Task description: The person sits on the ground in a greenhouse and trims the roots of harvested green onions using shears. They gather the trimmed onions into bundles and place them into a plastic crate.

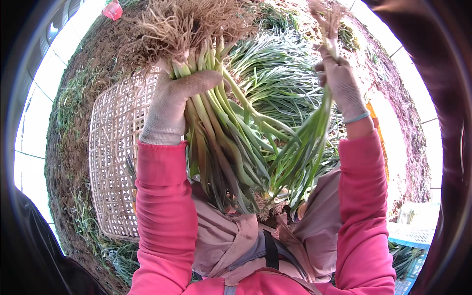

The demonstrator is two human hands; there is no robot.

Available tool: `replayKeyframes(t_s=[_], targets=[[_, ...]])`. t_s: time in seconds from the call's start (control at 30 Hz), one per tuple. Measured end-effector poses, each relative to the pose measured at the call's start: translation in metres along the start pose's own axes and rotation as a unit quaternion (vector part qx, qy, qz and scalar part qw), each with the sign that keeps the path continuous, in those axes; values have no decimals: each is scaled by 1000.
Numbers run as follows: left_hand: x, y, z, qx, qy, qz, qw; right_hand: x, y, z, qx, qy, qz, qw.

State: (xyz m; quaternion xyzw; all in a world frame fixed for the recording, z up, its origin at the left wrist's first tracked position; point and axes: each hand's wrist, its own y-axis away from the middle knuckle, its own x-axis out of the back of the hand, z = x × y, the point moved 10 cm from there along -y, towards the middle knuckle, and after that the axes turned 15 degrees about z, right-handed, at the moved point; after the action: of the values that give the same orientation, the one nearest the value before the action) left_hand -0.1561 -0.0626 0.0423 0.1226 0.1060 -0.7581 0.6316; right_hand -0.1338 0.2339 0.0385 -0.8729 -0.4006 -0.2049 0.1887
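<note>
My left hand (167,103), in a soiled knit glove, grips a thick bunch of leafy allium plants (206,99) that look like green garlic. Its tangled brown roots (191,29) point away from me, and the long leaves hang toward my lap. My right hand (341,79), also gloved, is raised at the right. Closed in it is a smaller bunch of the same plants (313,125), roots up. The two bunches' leaves meet and overlap in the middle. Most of the left fingers are hidden behind the stalks.
Beyond the hands lies a large pile of green plants (280,77) on the soil. An upturned-looking perforated crate (114,155) stands at left. Blue and white plastic crates (413,232) are at lower right. A red wrapper (113,10) lies at upper left.
</note>
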Motion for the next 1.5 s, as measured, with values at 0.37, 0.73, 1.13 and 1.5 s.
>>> replayKeyframes(t_s=[0.37, 0.73, 1.13, 1.5], targets=[[-12, 10, -6, -15, 103, 43, 994, -56, 108, -80, 336, 87, 20, 938], [-15, 3, 13, -31, 153, -45, 987, -61, 55, -51, 77, -250, -213, 941], [-1, -5, -6, -102, 22, -128, 986, 33, 6, -4, 134, 115, -37, 984], [-30, 17, -11, 6, 43, -60, 997, -65, 90, -51, 159, -75, -221, 959]])
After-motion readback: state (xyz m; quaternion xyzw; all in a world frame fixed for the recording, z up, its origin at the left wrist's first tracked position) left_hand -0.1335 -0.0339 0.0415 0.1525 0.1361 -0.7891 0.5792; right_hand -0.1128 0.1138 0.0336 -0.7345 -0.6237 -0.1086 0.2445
